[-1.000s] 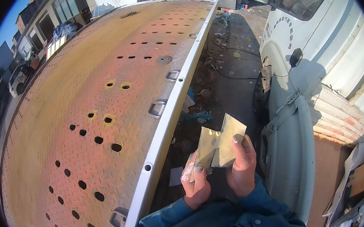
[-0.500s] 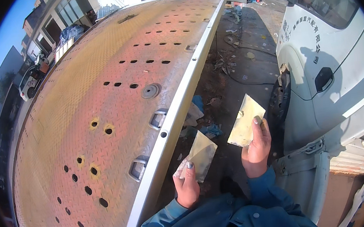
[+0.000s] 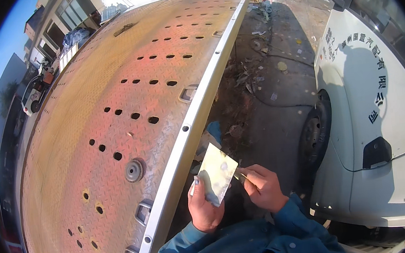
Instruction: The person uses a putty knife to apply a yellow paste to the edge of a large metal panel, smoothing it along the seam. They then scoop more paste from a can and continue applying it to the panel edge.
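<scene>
A thin, four-sided putty spreader, pale yellow with a smear and a small lump on its face, is gripped in my left hand, thumb on the front. Close by on its right, my right hand is closed with fingers bent round a second spreader. That one is turned nearly edge-on, so only a sliver shows at the first one's right edge; whether the two touch is hard to tell. Both hands are in front of my body, over the gap beside a rusty truck bed.
On the left stretches the perforated steel bed with its white side rail and a round metal disc. A white truck cab with a wheel stands on the right. Debris and a hose lie on the ground.
My right hand has come left and turned its spreader edge-on beside the left one. The left spreader is more upright. The view has shifted along the bed and cab.
</scene>
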{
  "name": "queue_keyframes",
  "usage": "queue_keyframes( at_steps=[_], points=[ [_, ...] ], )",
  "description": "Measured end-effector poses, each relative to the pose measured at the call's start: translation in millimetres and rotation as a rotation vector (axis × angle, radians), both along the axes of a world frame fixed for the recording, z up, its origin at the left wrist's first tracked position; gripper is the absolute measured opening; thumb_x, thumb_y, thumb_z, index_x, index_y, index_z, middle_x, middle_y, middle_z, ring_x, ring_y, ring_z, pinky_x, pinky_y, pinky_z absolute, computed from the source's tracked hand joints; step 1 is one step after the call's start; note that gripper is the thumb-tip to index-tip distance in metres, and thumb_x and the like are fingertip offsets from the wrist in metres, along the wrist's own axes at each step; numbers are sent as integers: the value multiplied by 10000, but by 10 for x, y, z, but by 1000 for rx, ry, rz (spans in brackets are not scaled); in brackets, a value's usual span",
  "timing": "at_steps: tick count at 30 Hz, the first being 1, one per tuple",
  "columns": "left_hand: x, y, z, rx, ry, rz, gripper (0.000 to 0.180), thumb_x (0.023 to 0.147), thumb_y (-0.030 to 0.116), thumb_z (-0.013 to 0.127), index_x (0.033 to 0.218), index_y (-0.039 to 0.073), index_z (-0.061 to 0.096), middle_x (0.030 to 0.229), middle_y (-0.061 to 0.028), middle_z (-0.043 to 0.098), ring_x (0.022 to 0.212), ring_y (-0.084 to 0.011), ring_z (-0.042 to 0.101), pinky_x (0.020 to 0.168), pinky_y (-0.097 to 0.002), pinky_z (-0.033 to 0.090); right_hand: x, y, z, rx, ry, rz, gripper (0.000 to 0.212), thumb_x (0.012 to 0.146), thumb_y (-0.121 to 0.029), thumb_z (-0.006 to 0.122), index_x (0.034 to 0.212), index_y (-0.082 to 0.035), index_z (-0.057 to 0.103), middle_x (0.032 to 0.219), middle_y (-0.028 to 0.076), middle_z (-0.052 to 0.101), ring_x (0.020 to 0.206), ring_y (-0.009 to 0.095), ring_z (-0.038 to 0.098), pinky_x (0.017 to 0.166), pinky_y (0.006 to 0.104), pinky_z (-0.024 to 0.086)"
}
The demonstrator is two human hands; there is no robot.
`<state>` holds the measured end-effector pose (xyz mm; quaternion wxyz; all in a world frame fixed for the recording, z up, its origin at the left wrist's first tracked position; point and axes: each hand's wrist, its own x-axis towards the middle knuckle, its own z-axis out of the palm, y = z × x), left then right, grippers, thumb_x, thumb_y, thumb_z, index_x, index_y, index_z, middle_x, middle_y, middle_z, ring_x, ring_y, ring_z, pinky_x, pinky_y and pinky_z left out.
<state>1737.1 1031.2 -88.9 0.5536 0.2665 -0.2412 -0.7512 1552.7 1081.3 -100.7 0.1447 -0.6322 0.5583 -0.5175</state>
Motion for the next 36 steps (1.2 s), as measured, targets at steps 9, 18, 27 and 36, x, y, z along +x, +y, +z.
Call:
queue_keyframes(
  at_steps=[9,18,27,36],
  points=[
    [-1327,-1444,-269,-251,-456,-11,435,1206,240,606,1494,-83,654,1377,-135,750,1228,-187,679,1087,-347,534,-1245,-1296,327,-192,394,-237,309,935,-11,781,1232,-73,840,1205,85,763,1021,270,738,877,393,628],
    [-2408,-2494,-61,-398,-661,-70,471,1198,284,620,1508,-67,667,1349,-140,752,1235,-197,675,1053,-350,539,-3015,-2711,-724,129,141,-567,224,1022,-31,710,1233,11,775,1123,187,727,971,369,711,851,423,593],
    [-4003,-3769,-438,-90,-451,77,436,1197,289,640,1404,-88,712,1252,-118,792,1110,-165,706,995,-320,555,-4673,-3741,-1175,353,-712,-465,131,1093,-98,714,1139,12,766,1015,42,720,962,101,636,844,303,524],
    [-5620,-4825,-519,294,-61,-208,376,1165,221,648,1357,-94,725,1236,-151,810,1078,-219,777,965,-368,602,-5732,-4880,-184,132,-747,-232,263,1125,-97,676,1348,34,729,1159,29,756,1022,105,653,934,305,527]
  ],
)
